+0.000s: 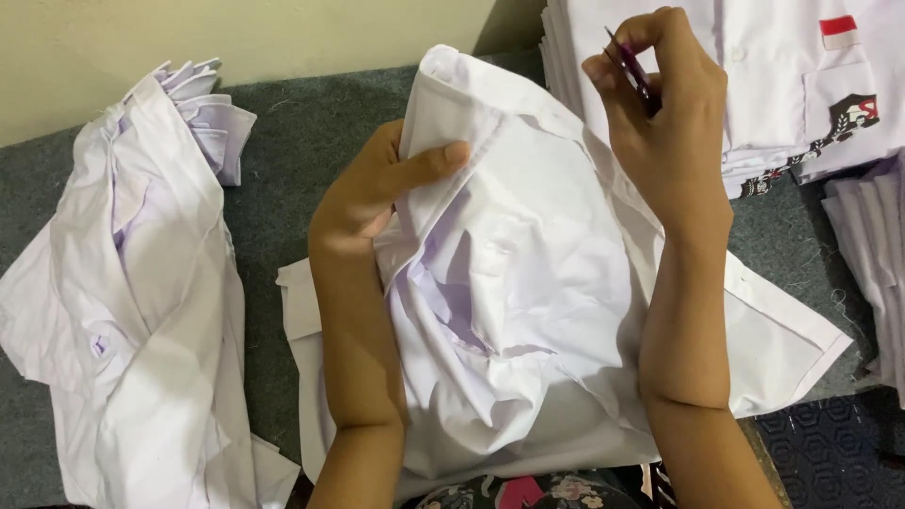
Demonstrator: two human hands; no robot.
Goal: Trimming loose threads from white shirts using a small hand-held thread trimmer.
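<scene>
A white shirt lies crumpled in front of me on a grey carpet. My left hand grips a fold of it near the collar, thumb pressed on the cloth, lifting that part up. My right hand is raised above the shirt's far right side and pinches a small purple thread snipper between thumb and fingers. The tool's tip points up and away from the cloth, not touching it.
A loose heap of white shirts lies at the left. A neat stack of folded white shirts with badges sits at the far right, more folded cloth below it. A pale wall runs behind the grey carpet.
</scene>
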